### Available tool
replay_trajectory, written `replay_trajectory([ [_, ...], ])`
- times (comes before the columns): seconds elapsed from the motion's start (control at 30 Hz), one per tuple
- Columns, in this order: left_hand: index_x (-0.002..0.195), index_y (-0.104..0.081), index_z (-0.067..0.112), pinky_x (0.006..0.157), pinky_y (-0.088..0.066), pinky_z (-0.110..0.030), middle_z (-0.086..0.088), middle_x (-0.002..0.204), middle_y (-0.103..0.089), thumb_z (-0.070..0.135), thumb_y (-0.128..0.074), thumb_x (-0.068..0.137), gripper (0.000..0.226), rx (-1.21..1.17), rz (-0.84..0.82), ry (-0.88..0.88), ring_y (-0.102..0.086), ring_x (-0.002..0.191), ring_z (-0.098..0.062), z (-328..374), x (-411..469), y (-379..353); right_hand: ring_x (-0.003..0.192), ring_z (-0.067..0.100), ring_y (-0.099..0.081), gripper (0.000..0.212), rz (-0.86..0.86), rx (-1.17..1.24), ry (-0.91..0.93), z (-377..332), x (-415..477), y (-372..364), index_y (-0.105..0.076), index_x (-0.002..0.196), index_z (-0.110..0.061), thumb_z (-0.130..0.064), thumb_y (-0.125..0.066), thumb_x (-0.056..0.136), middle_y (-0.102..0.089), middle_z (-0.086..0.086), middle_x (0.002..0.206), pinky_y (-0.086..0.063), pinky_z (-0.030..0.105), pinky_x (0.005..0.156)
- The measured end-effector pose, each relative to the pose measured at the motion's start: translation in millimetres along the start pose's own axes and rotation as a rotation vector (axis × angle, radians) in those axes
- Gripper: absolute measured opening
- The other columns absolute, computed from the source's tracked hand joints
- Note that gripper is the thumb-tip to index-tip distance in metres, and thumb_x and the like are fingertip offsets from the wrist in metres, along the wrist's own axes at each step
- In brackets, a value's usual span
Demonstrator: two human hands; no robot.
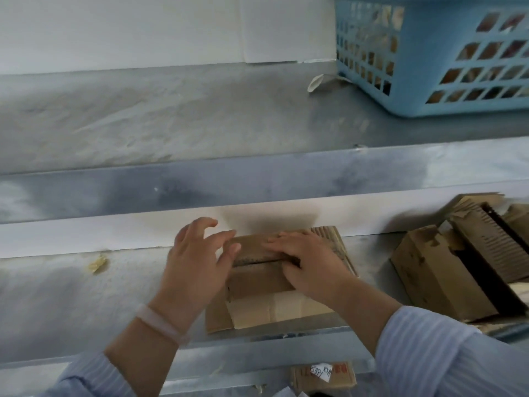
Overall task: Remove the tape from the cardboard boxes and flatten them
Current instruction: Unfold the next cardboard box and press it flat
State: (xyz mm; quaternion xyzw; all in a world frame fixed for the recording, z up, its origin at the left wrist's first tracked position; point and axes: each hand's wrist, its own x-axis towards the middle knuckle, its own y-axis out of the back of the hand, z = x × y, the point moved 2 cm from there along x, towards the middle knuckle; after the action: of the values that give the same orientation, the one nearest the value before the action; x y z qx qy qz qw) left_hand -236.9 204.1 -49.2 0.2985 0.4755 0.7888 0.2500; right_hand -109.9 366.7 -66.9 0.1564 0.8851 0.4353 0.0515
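A small brown cardboard box [259, 282] lies on the lower metal shelf [71, 296] in the middle of the view, with a pale strip of tape [274, 310] across its near face. My left hand [197, 262] rests against the box's left end, fingers spread and curled over its top edge. My right hand [306, 259] lies flat on top of the box, palm down, pressing the upper flap. A gap shows between the flap and the body under my fingers.
A pile of opened, torn cardboard boxes [458, 259] sits to the right on the same shelf. A blue plastic basket [429, 53] stands on the upper shelf at top right. A tape scrap [97, 263] lies at left; another box [323, 376] lies below.
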Motion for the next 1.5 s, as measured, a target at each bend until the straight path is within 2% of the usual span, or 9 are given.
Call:
replay_trajectory([
  [0.1, 0.138, -0.048, 0.026, 0.107, -0.031, -0.031, 0.006, 0.141, -0.046, 0.045, -0.046, 0.095, 0.047, 0.013, -0.16, -0.216, -0.04, 0.13, -0.016, 53, 7, -15, 0.11, 0.006, -0.059, 0.053, 0.107, 0.422, -0.205, 8, -2, 19, -0.069, 0.114, -0.028, 0.006, -0.045, 0.081, -0.068, -0.014, 0.112, -0.045, 0.025, 0.1],
  [0.2, 0.149, -0.025, 0.031, 0.11, -0.026, -0.035, 0.006, 0.145, -0.041, 0.062, -0.031, 0.092, 0.065, 0.142, -0.242, -0.225, -0.037, 0.133, -0.017, 81, 13, -42, 0.104, 0.007, -0.065, 0.049, 0.32, 0.813, -0.299, 14, -12, 35, -0.068, 0.105, -0.015, 0.017, -0.04, 0.081, -0.072, -0.004, 0.105, -0.051, 0.019, 0.092],
  [0.33, 0.15, -0.018, 0.041, 0.117, -0.012, -0.041, 0.002, 0.153, -0.03, 0.077, 0.007, 0.079, 0.084, 0.315, -0.269, -0.22, -0.025, 0.141, -0.021, 75, 6, -63, 0.098, -0.002, -0.062, 0.034, 0.527, 0.693, -0.431, 48, -41, 55, -0.065, 0.11, -0.026, -0.001, -0.048, 0.094, -0.068, -0.013, 0.104, -0.05, 0.018, 0.092],
  [0.47, 0.15, -0.005, 0.043, 0.118, -0.003, -0.04, 0.004, 0.158, -0.014, 0.077, 0.004, 0.078, 0.08, 0.322, -0.314, -0.205, -0.011, 0.145, -0.019, 77, 3, -64, 0.102, 0.012, -0.064, 0.02, 0.248, 0.707, -0.646, 77, -76, 48, -0.068, 0.104, -0.031, -0.024, -0.049, 0.1, -0.07, -0.009, 0.103, -0.051, 0.036, 0.097],
  [0.6, 0.15, -0.001, 0.044, 0.119, -0.001, -0.04, 0.005, 0.159, -0.008, 0.082, 0.009, 0.071, 0.089, 0.324, -0.321, -0.197, -0.007, 0.145, -0.019, 78, 5, -65, 0.098, 0.009, -0.068, 0.019, 0.125, 0.718, -0.627, 79, -103, 30, -0.072, 0.101, -0.032, -0.025, -0.054, 0.098, -0.074, -0.01, 0.099, -0.051, 0.038, 0.098],
  [0.8, 0.15, -0.008, 0.045, 0.118, -0.006, -0.041, 0.007, 0.157, -0.014, 0.086, 0.014, 0.067, 0.095, 0.327, -0.294, -0.213, -0.013, 0.144, -0.019, 75, 5, -67, 0.09, 0.001, -0.068, 0.02, 0.226, 0.683, -0.604, 81, -111, 26, -0.074, 0.107, -0.028, -0.031, -0.069, 0.088, -0.074, -0.016, 0.094, -0.055, 0.031, 0.091],
  [0.97, 0.149, -0.01, 0.046, 0.118, -0.009, -0.039, 0.007, 0.156, -0.016, 0.088, 0.013, 0.065, 0.097, 0.341, -0.282, -0.204, -0.016, 0.142, -0.019, 76, 6, -66, 0.077, -0.002, -0.065, 0.011, 0.251, 0.571, -0.56, 78, -107, 34, -0.07, 0.098, -0.03, -0.027, -0.072, 0.087, -0.071, -0.017, 0.086, -0.048, 0.006, 0.061],
  [1.37, 0.149, -0.014, 0.045, 0.117, -0.009, -0.039, 0.009, 0.155, -0.018, 0.089, 0.009, 0.065, 0.097, 0.324, -0.278, -0.189, -0.014, 0.142, -0.018, 77, 6, -66, 0.075, 0.003, -0.059, 0.004, 0.136, 0.337, -0.438, 83, -99, 33, -0.062, 0.09, -0.025, -0.024, -0.062, 0.094, -0.063, -0.01, 0.081, -0.043, 0.011, 0.062],
  [1.5, 0.149, -0.013, 0.045, 0.117, -0.008, -0.039, 0.008, 0.155, -0.017, 0.09, 0.011, 0.063, 0.1, 0.326, -0.289, -0.181, -0.014, 0.142, -0.019, 76, 6, -66, 0.079, 0.015, -0.067, 0.006, 0.107, 0.617, -0.5, 83, -100, 31, -0.064, 0.089, -0.019, -0.018, -0.06, 0.094, -0.069, 0.001, 0.084, -0.058, 0.029, 0.077],
])
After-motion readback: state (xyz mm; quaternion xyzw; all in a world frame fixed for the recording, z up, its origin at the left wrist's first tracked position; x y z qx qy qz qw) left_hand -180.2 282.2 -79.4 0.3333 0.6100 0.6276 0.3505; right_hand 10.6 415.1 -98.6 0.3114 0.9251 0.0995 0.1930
